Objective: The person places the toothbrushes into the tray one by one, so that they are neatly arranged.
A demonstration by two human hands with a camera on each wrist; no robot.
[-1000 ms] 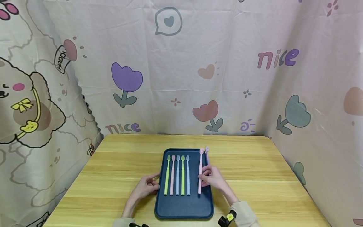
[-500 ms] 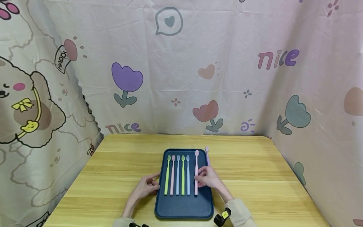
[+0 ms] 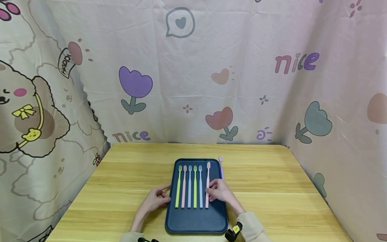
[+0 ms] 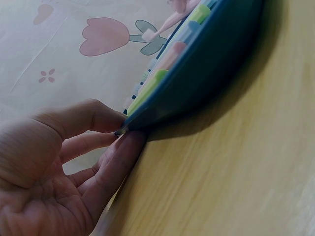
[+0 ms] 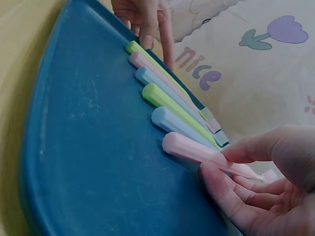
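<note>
A dark blue tray (image 3: 196,222) lies on the table with several toothbrushes in a row, heads toward the back. From the left they run green (image 3: 177,191), pink (image 3: 183,191), blue (image 3: 189,191), green (image 3: 195,191) and blue (image 3: 201,191). My right hand (image 3: 220,191) pinches another pink toothbrush (image 5: 189,148) by its handle between thumb and fingers, parallel to the row at its right end. At the tray's left side my left hand (image 3: 155,200) grips the rim, its thumb (image 4: 106,118) on the edge.
A purple toothbrush (image 3: 221,167) lies just beyond the tray's right edge, its lower part hidden by the right hand. The wooden table (image 3: 272,188) extends around the tray. A printed curtain (image 3: 181,67) hangs behind.
My right hand has moved left with the pink toothbrush, bringing it from the tray's right edge to beside the blue one. The left hand has stayed at the rim.
</note>
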